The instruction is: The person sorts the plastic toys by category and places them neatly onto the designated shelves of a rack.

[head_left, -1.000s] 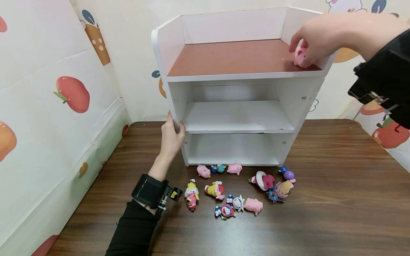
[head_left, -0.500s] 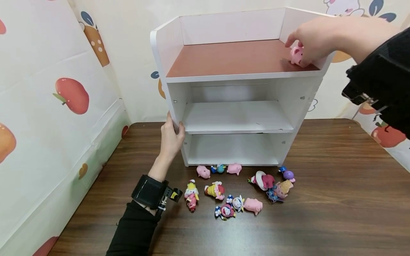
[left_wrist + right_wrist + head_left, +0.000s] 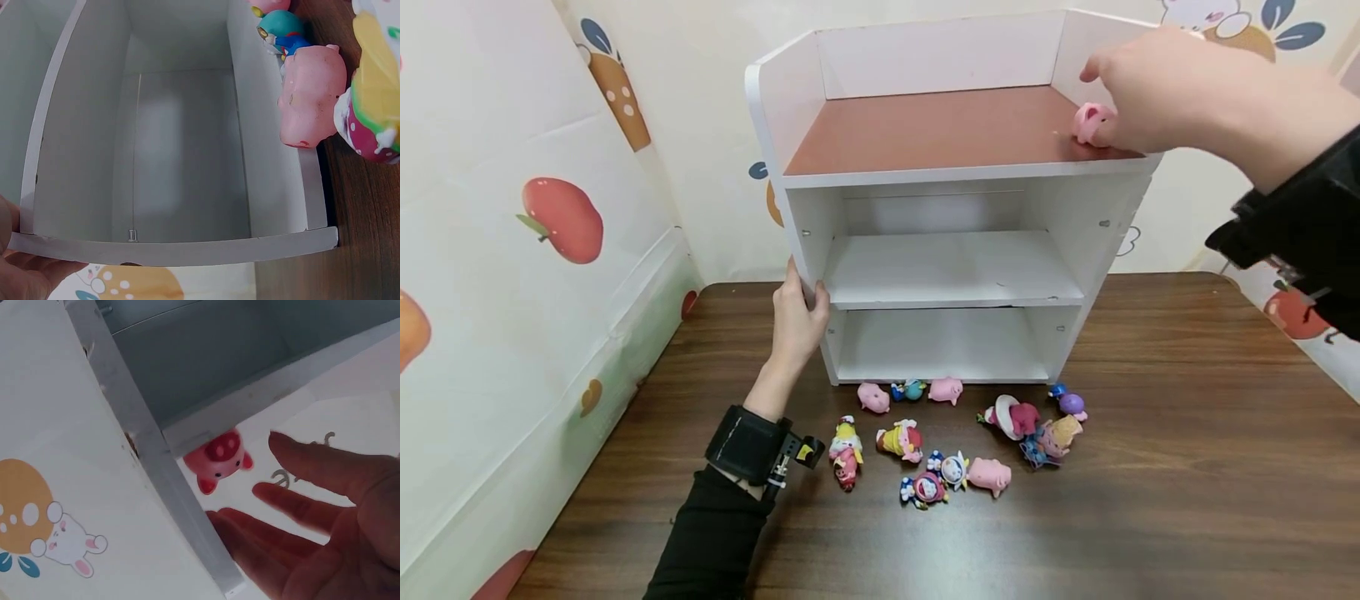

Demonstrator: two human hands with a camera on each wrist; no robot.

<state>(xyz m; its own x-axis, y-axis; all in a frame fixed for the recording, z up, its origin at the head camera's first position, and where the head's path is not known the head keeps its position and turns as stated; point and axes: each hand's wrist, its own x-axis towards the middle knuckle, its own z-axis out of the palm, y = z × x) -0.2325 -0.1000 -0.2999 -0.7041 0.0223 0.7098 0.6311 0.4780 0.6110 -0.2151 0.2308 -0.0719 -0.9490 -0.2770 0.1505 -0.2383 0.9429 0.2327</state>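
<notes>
A white shelf unit [image 3: 925, 172] with a brown top stands on the table. My left hand [image 3: 797, 325] holds its left side panel, thumb toward the front; in the left wrist view, that panel [image 3: 187, 251] passes between thumb and fingers. At the right end of the brown top stands a small pink pig figure [image 3: 1088, 124], partly covered by my right hand [image 3: 1180, 100] in the head view. The right wrist view shows the pig's face [image 3: 219, 464] apart from the thumb, with the right fingers [image 3: 294, 506] spread out near it.
Along the unit's foot lie two pink pigs [image 3: 946, 390] and a teal figure [image 3: 910, 390]. Several more small figures are scattered in front, including another pink pig [image 3: 989, 475] and a pair at the right [image 3: 1051, 442]. Patterned walls [image 3: 561, 333] border the table.
The pig has shifted slightly left on the brown top and turned a little. My right fingers have loosened from around it. The left hand keeps its hold on the panel.
</notes>
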